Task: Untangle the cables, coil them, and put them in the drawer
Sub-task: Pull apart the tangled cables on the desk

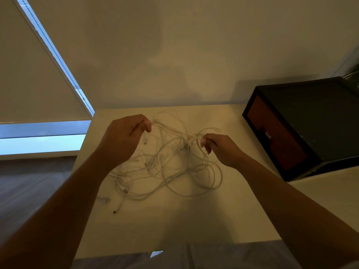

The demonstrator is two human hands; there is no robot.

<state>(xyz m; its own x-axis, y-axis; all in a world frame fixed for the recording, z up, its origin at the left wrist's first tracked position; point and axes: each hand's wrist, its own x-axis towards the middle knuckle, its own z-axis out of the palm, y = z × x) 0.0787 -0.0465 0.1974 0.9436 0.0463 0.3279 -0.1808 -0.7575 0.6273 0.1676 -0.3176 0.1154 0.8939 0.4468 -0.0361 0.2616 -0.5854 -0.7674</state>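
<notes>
- Head view: the left hand point(124, 138) is raised over the far side of the white table point(174, 222). Its fingers are curled and its thumb and fingertips pinch a strand or two of the white cables point(171, 167).
- The right hand point(223, 150) sits lower and to the right. It is also curled, and pinches another strand between thumb and forefinger.
- A short run of cord spans from one hand to the other. The rest of the cables lie in a loose, overlapping heap on the table under and in front of both hands. I cannot tell how many cords there are.
- A few ends are free of the heap: a dark-tipped plug point(114, 212) at the near left and a slim jack point(218, 130) just past the right hand.
- The dark drawer unit point(303, 121) stands on the table well to the right. Its reddish drawer front point(272, 136) looks closed.
- Judgement: untangling has barely begun and nothing is coiled yet.
- To do this step well, start from a free end such as the jack and feed it back through the loops. Lift gently and do not pull the hands apart, because tension would likely tighten the crossings.
</notes>
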